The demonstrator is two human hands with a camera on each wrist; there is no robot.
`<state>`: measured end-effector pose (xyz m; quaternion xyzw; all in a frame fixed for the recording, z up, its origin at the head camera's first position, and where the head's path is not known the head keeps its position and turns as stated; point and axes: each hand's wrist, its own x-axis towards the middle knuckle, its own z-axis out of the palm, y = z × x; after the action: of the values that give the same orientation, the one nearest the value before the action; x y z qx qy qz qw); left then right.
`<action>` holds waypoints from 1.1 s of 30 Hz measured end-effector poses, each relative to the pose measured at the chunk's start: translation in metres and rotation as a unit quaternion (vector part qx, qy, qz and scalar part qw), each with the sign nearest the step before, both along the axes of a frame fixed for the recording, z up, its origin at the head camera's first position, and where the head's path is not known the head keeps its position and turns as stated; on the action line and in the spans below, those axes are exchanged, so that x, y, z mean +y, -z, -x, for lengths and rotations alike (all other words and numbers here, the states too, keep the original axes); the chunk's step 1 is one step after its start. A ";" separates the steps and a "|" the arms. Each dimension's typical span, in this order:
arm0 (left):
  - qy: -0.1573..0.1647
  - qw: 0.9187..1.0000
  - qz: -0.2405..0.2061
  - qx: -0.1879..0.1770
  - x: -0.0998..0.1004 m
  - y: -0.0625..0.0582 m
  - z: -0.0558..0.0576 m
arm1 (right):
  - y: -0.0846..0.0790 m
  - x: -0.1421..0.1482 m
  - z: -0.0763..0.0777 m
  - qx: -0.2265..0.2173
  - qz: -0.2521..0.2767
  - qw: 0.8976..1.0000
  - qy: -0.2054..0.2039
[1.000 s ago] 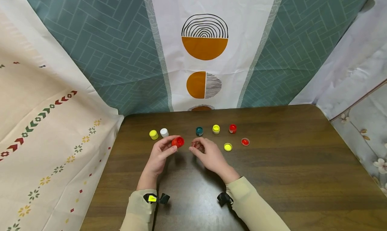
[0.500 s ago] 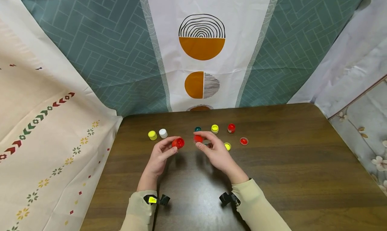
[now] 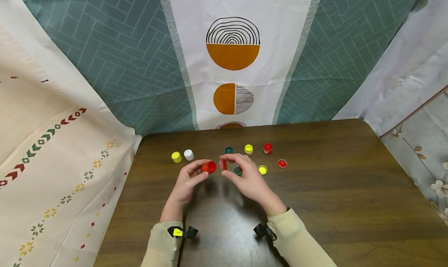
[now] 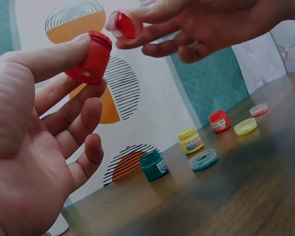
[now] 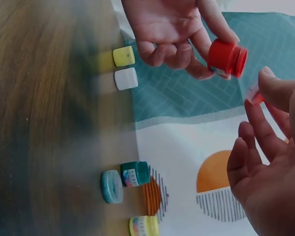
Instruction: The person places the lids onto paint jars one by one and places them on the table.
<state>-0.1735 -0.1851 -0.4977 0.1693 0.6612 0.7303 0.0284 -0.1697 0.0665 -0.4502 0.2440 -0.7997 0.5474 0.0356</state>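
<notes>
Red plastic paint pot (image 3: 209, 167) sits pinched in our left hand (image 3: 187, 181), above the dark wooden desk (image 3: 315, 205) near its far edge. Our right hand (image 3: 246, 177) pinches a small red lid (image 3: 224, 164) just beside the pot, not touching it.

Place: makeshift recording corner, likely a home room
Evidence: patterned cloth backdrops (image 3: 231, 65) hung at 12, 9 and 3 o'clock round a dark wooden table (image 3: 332, 189)
</notes>
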 end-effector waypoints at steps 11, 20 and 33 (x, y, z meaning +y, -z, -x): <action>0.013 1.000 0.012 0.001 0.005 0.000 0.000 | -0.007 -0.006 -0.006 0.121 -0.095 0.988 0.005; 0.025 0.999 0.023 0.003 0.005 -0.001 -0.001 | -0.007 -0.006 -0.007 0.160 -0.113 0.981 0.002; 0.037 0.999 0.026 0.000 0.006 0.000 -0.001 | -0.003 -0.004 -0.006 0.171 -0.143 0.975 0.004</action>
<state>-0.1726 -0.1795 -0.4972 0.1925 0.6736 0.7111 0.0597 -0.1635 0.0621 -0.4468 0.3334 -0.8528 0.3775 0.1382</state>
